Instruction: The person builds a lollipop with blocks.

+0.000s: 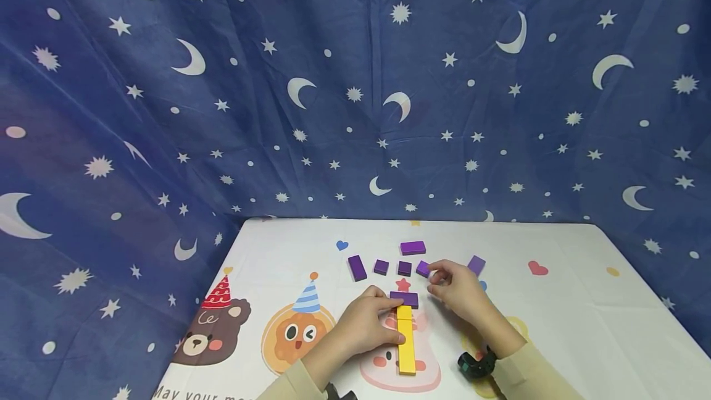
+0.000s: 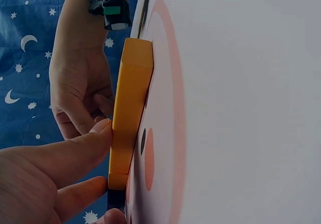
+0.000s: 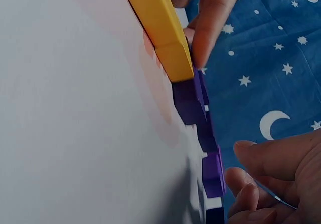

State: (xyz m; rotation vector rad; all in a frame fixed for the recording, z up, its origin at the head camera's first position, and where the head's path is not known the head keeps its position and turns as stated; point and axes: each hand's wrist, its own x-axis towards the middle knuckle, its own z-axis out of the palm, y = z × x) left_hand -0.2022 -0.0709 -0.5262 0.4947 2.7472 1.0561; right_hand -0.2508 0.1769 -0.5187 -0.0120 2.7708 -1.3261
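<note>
On the white tablecloth, a long yellow block [image 1: 407,350] and a short yellow block [image 1: 404,313] line up below a purple block [image 1: 404,299]. My left hand [image 1: 363,323] lies along their left side, its thumb touching the long yellow block and its index finger reaching the short one and the purple block. Fairly straight fingers show in the left wrist view. My right hand [image 1: 461,290] hovers beside a small purple block [image 1: 423,269], index fingertip right at its edge. In the right wrist view, the thumb and fingers stand apart, beside that purple block [image 3: 213,174].
Farther back lie a small purple block [image 1: 404,268], another small one [image 1: 381,266], a tilted purple block [image 1: 357,268] and a rear purple block [image 1: 413,247]. One more purple block [image 1: 476,265] sits behind my right hand. A blue star-patterned curtain [image 1: 355,159] hangs behind the table.
</note>
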